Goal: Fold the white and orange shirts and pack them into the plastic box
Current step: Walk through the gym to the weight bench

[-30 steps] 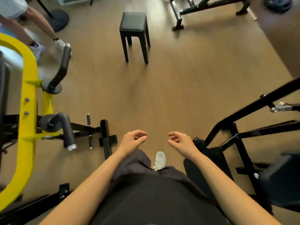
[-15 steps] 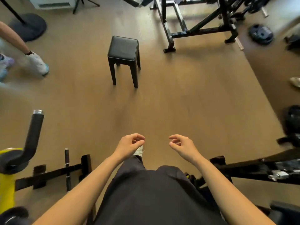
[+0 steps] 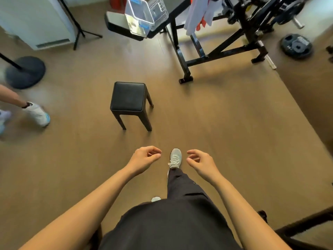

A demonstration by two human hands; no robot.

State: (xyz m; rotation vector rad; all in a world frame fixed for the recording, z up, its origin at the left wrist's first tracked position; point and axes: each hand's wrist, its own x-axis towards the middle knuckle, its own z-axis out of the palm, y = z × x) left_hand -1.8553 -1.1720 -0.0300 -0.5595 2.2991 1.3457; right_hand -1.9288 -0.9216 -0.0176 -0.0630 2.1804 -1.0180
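Near centre, held out above the wooden floor point(image 3: 225, 123): left hand point(image 3: 144, 159) and right hand point(image 3: 202, 164), both empty, fingers loosely curled inward, thumb tips close to forefingers, nothing gripped. Between the two hands and lower down: a pale laced shoe point(image 3: 175, 158) at the end of a dark trouser leg. Far centre: clear plastic box point(image 3: 138, 13) with blue latches, tilted on a black-edged bench pad point(image 3: 119, 27); a clear gridded panel touching its right side, lid or not impossible to tell. Just right of the box: white shirt point(image 3: 193, 15) and orange shirt point(image 3: 201, 24), unfolded, hanging together from a black exercise frame point(image 3: 182, 56), the orange largely hidden behind the white, both well apart from the hands. In the way between hands and box: black padded stool point(image 3: 128, 96), upright in mid-scene, slightly left of the direct line. Left side: a second person's white shoe point(image 3: 38, 114) with a blue sole edge, blurred; a round black stand base point(image 3: 25, 72); a black tripod point(image 3: 79, 31) before a white cabinet point(image 3: 36, 20). Far right: black weight plate point(image 3: 296, 46) flat on the floor, its markings too small to read.
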